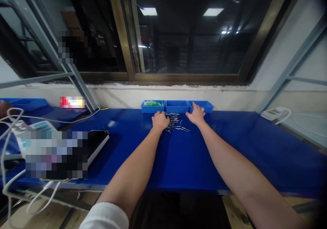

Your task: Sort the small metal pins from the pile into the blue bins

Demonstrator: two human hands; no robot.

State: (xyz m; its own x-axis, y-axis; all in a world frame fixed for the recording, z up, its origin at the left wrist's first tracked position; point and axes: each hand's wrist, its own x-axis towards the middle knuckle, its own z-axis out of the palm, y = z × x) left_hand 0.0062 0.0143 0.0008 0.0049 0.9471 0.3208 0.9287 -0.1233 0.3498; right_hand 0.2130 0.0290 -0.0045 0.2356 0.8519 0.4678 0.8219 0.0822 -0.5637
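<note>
A loose pile of thin, shiny metal pieces (pixel 174 121), like screws or nails, lies on the blue tabletop. My left hand (pixel 160 120) is at the pile's left edge with its fingers curled down; whatever is between them is hidden. To the right of the pile, my right hand (pixel 196 115) reaches to the front rim of the right blue bin (pixel 208 107). Its thumb stretches left, apart from the fingers, and I see nothing held. Alongside stand the middle blue bin (pixel 177 107) and the left blue bin (pixel 152 109), which contains green-and-white packets (pixel 153 103).
On the left rests a dark-screened tablet-like device (pixel 98 140) with white cables (pixel 48 191). A white power strip (pixel 274 113) lies at the right end. Grey metal posts (pixel 83 89) frame the table (pixel 189 167). Another person's hand (pixel 4 109) shows at far left.
</note>
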